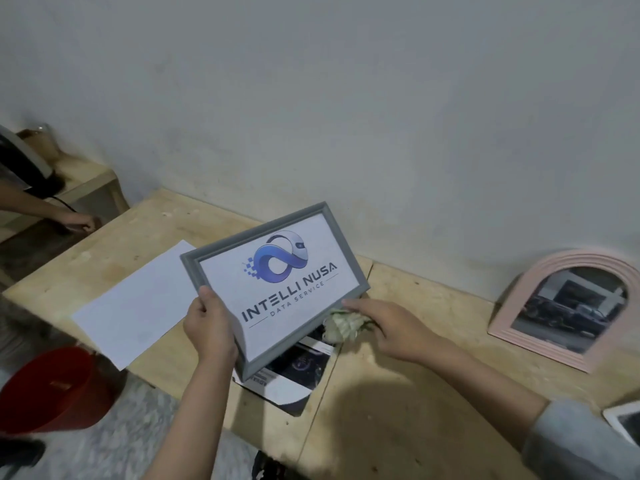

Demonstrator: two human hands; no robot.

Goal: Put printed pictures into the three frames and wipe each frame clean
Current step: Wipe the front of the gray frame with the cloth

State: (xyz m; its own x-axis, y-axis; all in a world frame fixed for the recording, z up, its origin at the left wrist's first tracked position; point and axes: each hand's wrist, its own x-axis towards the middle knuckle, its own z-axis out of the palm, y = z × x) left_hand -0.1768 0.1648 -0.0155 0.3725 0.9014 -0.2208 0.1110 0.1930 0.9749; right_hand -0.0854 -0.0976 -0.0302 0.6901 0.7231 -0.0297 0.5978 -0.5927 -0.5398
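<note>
A grey rectangular frame (221,245) with a printed logo picture inside is held tilted above the wooden table (398,393). My left hand (209,323) grips its lower left edge, thumb on the front. My right hand (384,323) lies over a crumpled white tissue (341,325) at the frame's right corner, fingers around the wad. A pink arched frame (512,296) with a dark picture leans on the wall at the right. A dark printed picture (298,370) lies on the table under the grey frame. A white frame corner (623,422) shows at the far right edge.
A blank white sheet (135,303) lies on the table's left part. A red bucket (52,389) stands on the floor at the lower left. Another person's hand (78,221) reaches over a low wooden bench (90,181) at the far left. A pale wall (346,98) backs the table.
</note>
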